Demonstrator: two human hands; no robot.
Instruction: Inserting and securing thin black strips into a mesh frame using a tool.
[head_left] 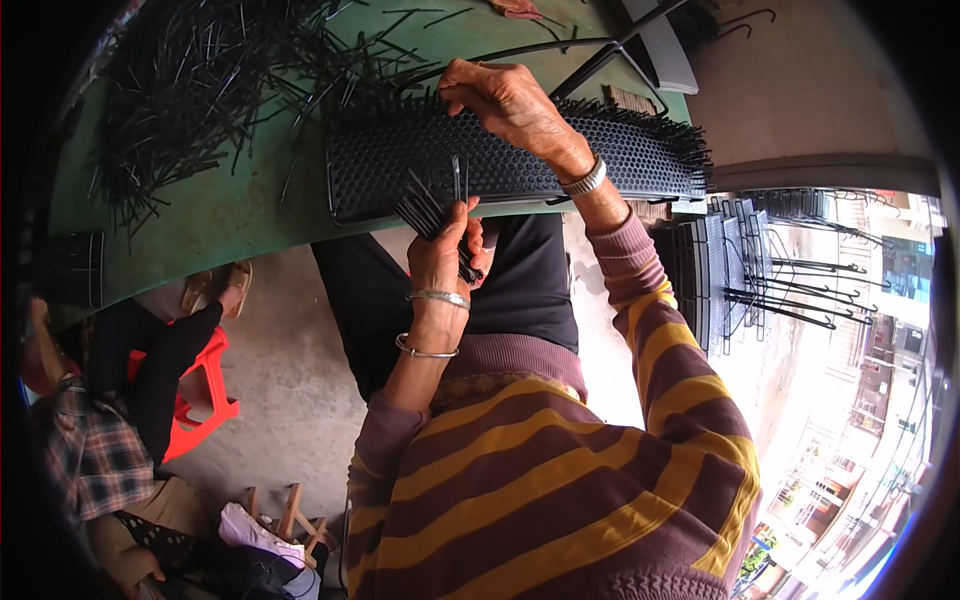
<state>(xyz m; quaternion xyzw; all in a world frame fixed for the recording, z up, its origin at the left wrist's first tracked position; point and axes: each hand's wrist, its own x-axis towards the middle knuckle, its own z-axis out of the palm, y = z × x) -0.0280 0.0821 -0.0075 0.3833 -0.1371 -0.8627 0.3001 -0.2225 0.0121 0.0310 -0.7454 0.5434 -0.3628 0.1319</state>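
Observation:
My left hand (445, 250) is closed round a bundle of thin black sticks (422, 210), just off the table's near edge. One or two of the sticks stand up between its thumb and fingers. In front of it lies a long, curved black panel (400, 168) full of small holes, with a row of black sticks (690, 140) bristling along its far edge and right end. My right hand (515, 108) reaches over the panel to that far edge, its thumb and fingers pinched together. What the pinch holds is hidden.
A heap of loose black sticks (190, 100) covers the left of the green table (200, 235). Black metal bars (600, 62) cross behind the panel. More perforated panels with hooked rods (720, 260) stand at right. Another person (110, 430) sits at left beside a red stool (205, 390).

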